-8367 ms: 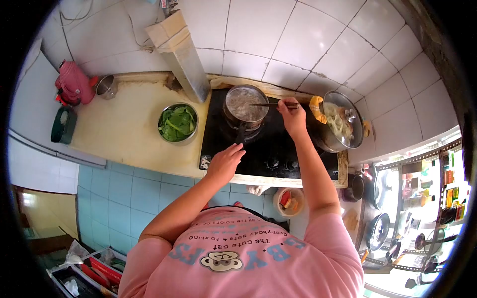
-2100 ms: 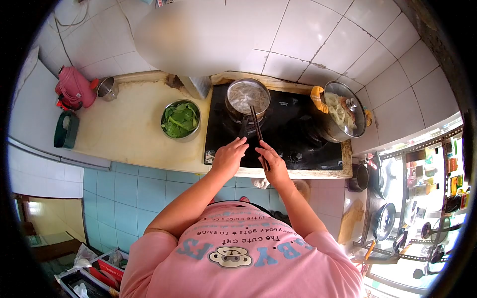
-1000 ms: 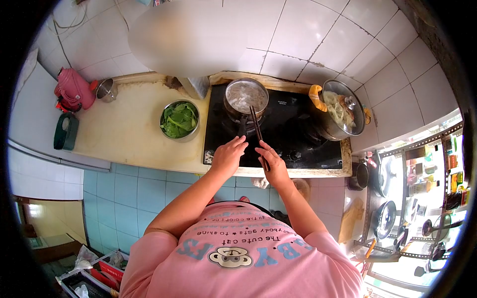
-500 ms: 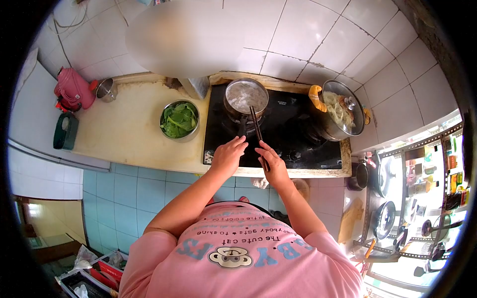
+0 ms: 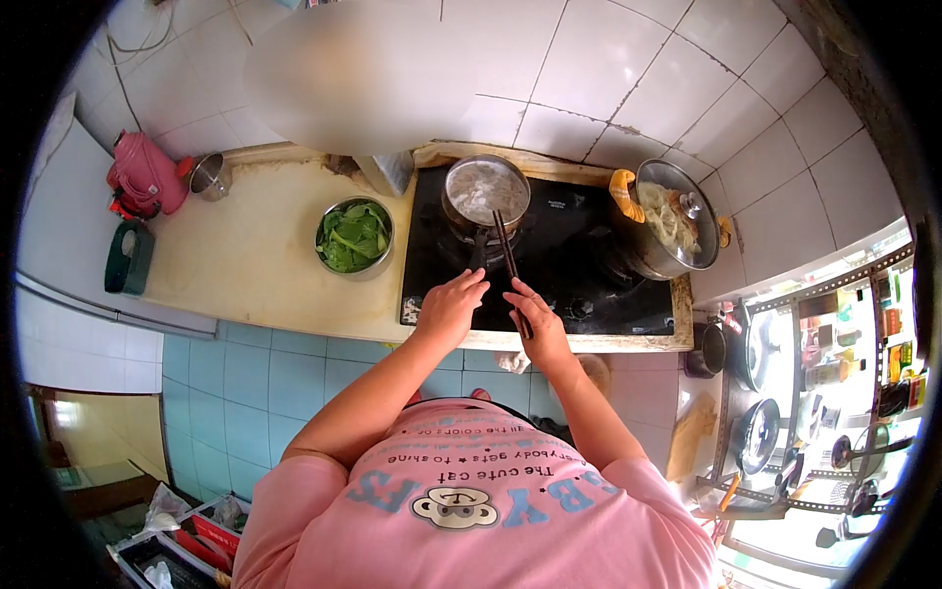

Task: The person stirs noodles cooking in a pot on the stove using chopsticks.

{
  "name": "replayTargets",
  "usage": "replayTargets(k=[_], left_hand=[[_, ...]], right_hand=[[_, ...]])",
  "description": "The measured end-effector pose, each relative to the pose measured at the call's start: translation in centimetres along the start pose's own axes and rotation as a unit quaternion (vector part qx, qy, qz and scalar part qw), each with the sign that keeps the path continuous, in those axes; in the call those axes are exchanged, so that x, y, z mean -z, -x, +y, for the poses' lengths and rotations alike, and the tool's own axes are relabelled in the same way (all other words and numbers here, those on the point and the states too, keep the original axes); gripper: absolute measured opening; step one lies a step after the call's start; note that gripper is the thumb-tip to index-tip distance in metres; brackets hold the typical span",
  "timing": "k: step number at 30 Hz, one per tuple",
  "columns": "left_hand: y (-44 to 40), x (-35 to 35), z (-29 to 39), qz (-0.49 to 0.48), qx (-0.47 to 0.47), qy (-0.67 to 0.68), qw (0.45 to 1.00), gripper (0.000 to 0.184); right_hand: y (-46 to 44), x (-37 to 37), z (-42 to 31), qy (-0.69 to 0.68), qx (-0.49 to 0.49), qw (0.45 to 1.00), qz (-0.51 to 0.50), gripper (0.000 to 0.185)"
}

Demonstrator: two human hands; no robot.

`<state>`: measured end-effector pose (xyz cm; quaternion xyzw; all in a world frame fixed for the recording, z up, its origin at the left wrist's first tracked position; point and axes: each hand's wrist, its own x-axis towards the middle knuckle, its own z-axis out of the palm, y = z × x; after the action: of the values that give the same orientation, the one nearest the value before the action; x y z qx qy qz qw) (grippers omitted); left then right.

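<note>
The saucepan (image 5: 456, 216) sat at the back of the black cooktop (image 5: 579, 231), its handle (image 5: 480, 253) pointing towards the person. The left hand (image 5: 449, 309) was at the handle's near end with its fingers partly curled; whether they closed round it could not be told. The right hand (image 5: 538, 324) was closed on a pair of chopsticks (image 5: 508, 257), their tips at the pan's near rim. Pale foam (image 5: 486, 187) covered much of the contents, so the likeliest trouble was a boil-over, caused by too much heat, with liquid running down onto the burner. A knock or downward push on the handle could have tipped the pan towards the person. Steam or spatter could have scalded the fingers, and a slack pinch could have let the chopsticks slip. The bowl of greens (image 5: 375, 270) and lidded pot (image 5: 653, 253) stood apart on either side.
</note>
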<state>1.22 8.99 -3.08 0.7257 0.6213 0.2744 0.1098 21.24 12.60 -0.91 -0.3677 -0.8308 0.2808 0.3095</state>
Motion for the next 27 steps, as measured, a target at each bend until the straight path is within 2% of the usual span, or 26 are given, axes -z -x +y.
replayTargets(k=[27], left_hand=[[0.03, 0.03, 0.02, 0.001, 0.0, 0.002, 1.0, 0.034]], right_hand=[[0.0, -0.09, -0.03, 0.0, 0.001, 1.0, 0.001, 0.03]])
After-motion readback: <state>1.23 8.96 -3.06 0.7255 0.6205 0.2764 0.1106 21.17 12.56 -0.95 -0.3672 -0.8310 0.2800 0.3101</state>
